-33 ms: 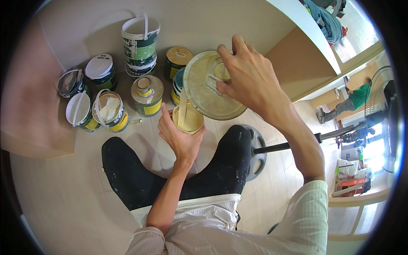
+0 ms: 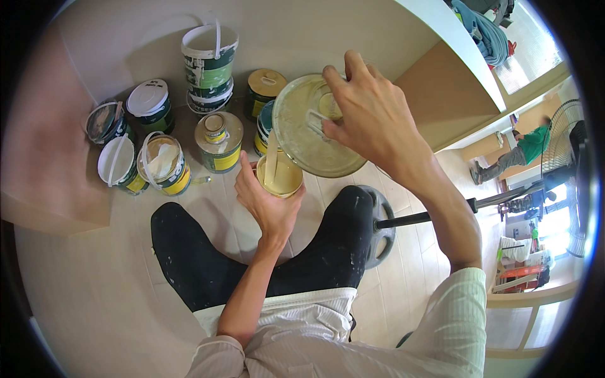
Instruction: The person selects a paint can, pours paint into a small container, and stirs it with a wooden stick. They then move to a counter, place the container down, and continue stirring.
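Observation:
My left hand is wrapped round a small cup of cream-coloured paint, held above the floor between my knees. A flat stirring stick leans in the cup against its far left rim. Up and to the right, my right hand is closed on a round metal paint can, with the thumb at the handle in its smeared top. The can's near left edge hangs close beside the cup, and its sides are hidden from above. Whether they touch, I cannot tell.
Against the wall stand several paint buckets, a tall open bucket stacked on another, and a can with a small tin on top. A fan pole rises from a round base at my right knee. A person in green is farther right.

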Demonstrator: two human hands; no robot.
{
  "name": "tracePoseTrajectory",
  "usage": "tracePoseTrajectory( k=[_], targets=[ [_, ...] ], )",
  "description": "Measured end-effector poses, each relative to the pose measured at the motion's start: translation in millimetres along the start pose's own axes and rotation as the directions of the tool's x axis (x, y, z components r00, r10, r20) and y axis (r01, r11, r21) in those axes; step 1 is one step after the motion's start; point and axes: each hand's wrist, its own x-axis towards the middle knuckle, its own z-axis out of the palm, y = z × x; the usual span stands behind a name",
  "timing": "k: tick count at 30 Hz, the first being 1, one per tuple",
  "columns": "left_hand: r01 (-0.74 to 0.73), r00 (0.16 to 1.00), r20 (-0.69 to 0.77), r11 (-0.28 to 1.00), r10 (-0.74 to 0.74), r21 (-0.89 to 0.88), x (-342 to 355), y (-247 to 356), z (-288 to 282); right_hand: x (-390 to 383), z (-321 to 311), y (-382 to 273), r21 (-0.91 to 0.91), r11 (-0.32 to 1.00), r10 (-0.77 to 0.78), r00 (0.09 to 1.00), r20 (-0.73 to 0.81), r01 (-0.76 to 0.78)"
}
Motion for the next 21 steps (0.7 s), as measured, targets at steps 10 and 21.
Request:
tracePoseTrajectory(
  k=[10,21],
  targets=[
    [0.005,1.000,-0.002,0.999,-0.005,-0.042,13.8,2.1,-1.0,1.3,-6.1,-15.9,-0.021,0.998,-0.063,0.994,-0.085,0.062],
    [-0.034,0.999,-0.014,0.999,0.034,-0.007,16.3,6.7,-3.2,2.5,-9.8,-30.6,-0.131,0.986,-0.123,0.984,-0.132,0.106]
  ],
)
